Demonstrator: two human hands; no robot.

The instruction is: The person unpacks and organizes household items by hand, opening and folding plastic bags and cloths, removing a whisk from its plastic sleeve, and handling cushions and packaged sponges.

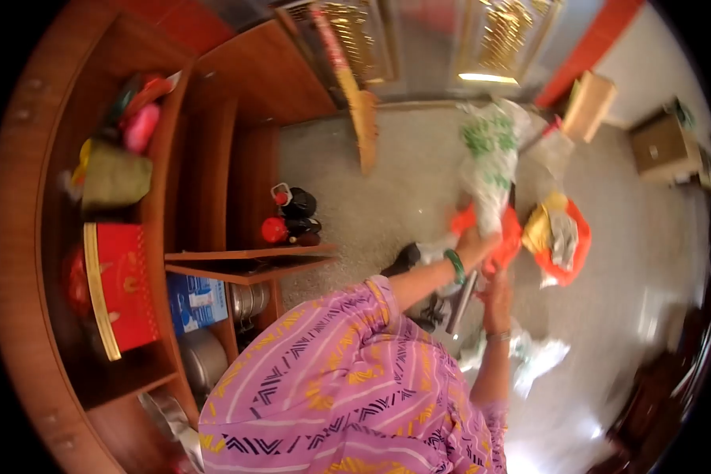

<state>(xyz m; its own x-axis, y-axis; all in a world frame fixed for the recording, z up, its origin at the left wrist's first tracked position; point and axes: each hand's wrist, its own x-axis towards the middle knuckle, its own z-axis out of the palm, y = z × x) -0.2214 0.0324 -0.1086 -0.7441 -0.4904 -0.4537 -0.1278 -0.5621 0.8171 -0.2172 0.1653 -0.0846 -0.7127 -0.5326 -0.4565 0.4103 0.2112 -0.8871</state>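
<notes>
My left hand (475, 246), with a green bangle at its wrist, is closed round the lower end of a white plastic bag with green print (491, 150). The bag stretches away from the hand over the floor. Close beside it, my right hand (494, 296) is at the lower edge of a red plastic bag (507, 241); its fingers are bent, and motion blur hides what lies between them. A grey metal tube (461, 304) slants just below the hands. Dark shoes (430, 312) are partly hidden by my left forearm.
An open wooden cabinet (174, 158) stands at the left. Dark bottles (299, 204) are near its base. An orange bag with cloth (565, 237) and a white bag (541, 355) lie on the floor. Cardboard boxes (663, 146) stand at the back right.
</notes>
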